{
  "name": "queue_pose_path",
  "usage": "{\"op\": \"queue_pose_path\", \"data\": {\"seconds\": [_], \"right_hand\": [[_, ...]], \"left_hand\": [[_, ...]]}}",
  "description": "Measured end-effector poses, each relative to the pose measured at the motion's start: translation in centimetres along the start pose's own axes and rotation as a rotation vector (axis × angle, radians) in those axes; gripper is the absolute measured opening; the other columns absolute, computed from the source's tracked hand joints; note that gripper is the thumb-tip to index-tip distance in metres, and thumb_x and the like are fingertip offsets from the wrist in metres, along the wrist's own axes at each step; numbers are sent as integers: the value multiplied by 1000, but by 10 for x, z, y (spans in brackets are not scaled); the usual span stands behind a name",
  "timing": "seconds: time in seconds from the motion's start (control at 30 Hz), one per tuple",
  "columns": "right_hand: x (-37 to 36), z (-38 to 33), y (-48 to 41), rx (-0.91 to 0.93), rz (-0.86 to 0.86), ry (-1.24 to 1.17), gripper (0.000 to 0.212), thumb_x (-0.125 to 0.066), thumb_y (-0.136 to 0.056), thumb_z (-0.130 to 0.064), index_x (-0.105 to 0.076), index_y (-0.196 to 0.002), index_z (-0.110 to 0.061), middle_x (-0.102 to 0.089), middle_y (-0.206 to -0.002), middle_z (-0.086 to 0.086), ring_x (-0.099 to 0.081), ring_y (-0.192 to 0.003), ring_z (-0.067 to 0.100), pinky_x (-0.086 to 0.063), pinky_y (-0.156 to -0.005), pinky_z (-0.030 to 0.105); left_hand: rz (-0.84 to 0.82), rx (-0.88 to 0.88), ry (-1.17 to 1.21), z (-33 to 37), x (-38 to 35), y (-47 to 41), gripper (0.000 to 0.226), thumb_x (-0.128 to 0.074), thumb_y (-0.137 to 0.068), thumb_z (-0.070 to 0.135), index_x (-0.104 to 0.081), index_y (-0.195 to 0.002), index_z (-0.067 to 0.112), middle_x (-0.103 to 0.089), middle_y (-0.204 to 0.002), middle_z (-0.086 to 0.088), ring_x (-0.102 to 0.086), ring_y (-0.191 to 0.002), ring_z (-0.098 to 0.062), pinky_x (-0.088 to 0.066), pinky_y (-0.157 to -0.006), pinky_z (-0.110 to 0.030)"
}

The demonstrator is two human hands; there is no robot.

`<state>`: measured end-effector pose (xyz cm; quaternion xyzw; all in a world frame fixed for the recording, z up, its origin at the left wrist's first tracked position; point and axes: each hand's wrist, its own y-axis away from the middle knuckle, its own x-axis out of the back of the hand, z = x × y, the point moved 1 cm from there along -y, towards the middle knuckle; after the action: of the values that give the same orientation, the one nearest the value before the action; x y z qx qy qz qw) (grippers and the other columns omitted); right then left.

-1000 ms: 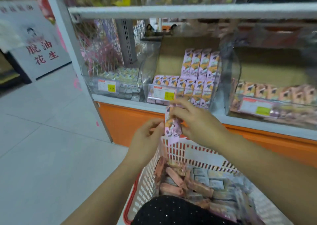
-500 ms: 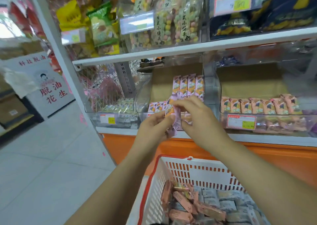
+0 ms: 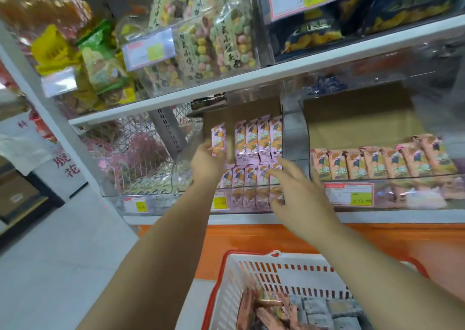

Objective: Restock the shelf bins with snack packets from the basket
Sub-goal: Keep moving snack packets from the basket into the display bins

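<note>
Now, packet (image 3: pixel 218 140): pink, upright, lifted into the bin (image 3: pixel 246 199).
Left grip (image 3: pixel 207 161): clamped on packet.
Right grip (image 3: pixel 297 194): fingers apart, has released packet.

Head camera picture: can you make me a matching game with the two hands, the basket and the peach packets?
Things:
1. left hand
2. right hand
3. basket
4. peach packets

Where or how:
a. in the right-side bin
b. holds one pink packet
c. below the shelf, snacks inside
d. open, fingers at the front pink row

Pairs: 1-b, 2-d, 3-c, 4-a
</note>
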<state>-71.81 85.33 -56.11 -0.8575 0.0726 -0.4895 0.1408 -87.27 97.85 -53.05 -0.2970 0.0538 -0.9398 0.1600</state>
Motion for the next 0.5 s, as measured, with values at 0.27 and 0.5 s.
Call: {"op": "queue_pose_path", "data": {"seconds": [0.27,0.5], "right_hand": [[-2,3,-5,7,28,-11,49,-54,-91,-34,-41,-138,-33,-12,-156,-12,-36,-135,9,4,-119,44],[-6,3,-6,-5,76,-4,44,-56,-90,-33,-48,-133,-33,-18,-154,-12,-39,-134,9,4,-119,45]], "left_hand": [[-46,-32,-80,-3,-31,-27,41,-59,-93,23,-49,-130,8,-60,-110,-9,-55,-84,-24,-38,-60,-24],[-121,-64,-138,-11,-31,-33,38,-60,-93,28,-54,-127,10,-60,-114,-6,-50,-82,-15,-38,-62,-24]]}}
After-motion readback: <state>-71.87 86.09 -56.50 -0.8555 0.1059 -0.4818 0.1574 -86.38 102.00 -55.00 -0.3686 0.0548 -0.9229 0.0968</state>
